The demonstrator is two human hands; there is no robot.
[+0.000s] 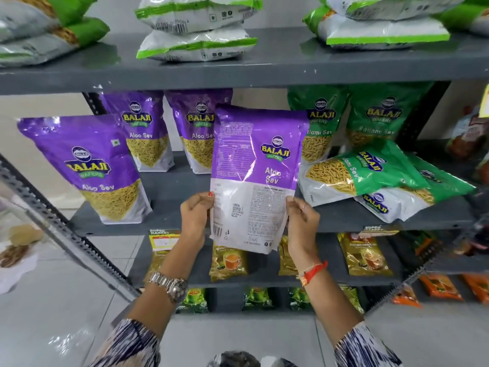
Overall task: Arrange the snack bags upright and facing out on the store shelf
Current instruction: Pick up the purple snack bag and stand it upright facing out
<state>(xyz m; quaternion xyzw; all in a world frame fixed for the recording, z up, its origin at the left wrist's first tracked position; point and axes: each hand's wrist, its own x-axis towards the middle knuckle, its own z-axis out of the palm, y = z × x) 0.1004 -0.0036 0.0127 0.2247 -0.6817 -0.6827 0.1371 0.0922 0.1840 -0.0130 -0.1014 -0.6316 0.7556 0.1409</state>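
A purple Aloo Sev bag (255,176) is held upright in front of the middle shelf (344,218), its printed back side toward me. My left hand (197,215) grips its lower left edge and my right hand (301,221) grips its lower right edge. Three more purple Aloo Sev bags stand upright facing out: one at the front left (87,170) and two at the back (145,131), (197,131). Two green Ratlami Sev bags (381,117) stand at the back right. Two other green bags (370,173) lie flat, stacked, at the front right.
The top shelf (264,67) carries stacks of white and green bags (197,27) lying flat. Lower shelves hold yellow tea packets (366,256) and green packets (258,298). A slotted metal upright (66,234) runs diagonally at the left. Orange packets (439,287) sit at the lower right.
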